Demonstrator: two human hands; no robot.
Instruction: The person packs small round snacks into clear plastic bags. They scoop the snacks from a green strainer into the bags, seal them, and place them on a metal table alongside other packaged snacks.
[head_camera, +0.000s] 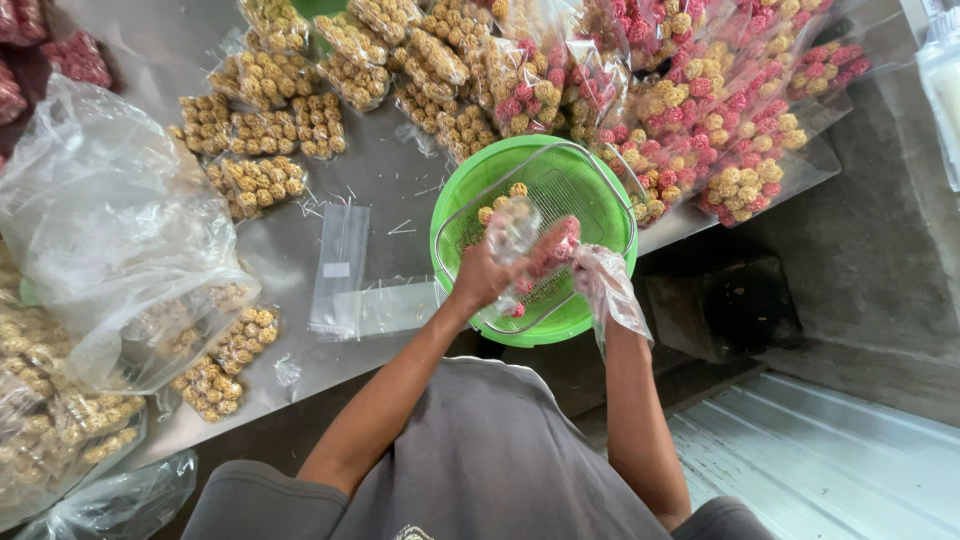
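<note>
Grey shirt fabric (480, 450) fills the near edge, and both forearms extend from it over a round green basin (590, 190) at the edge of the bench (390, 190). Left hand (487, 272) is clenched on the neck of a small clear bag (515, 232), held upright over the basin so loose pieces fall back inside. Right hand (600, 275), sheathed in a thin crinkled plastic glove, grasps pink puffed balls (553, 245) at the bag's mouth. A rigid clear tray (560, 160) lies inside the basin. Flat empty sleeves (338, 265) lie just beside the basin, within reach. Filled packs of knobbly yellow balls (262, 130) and mixed pink-and-yellow packs (720, 90) lie stacked farther back.
</note>
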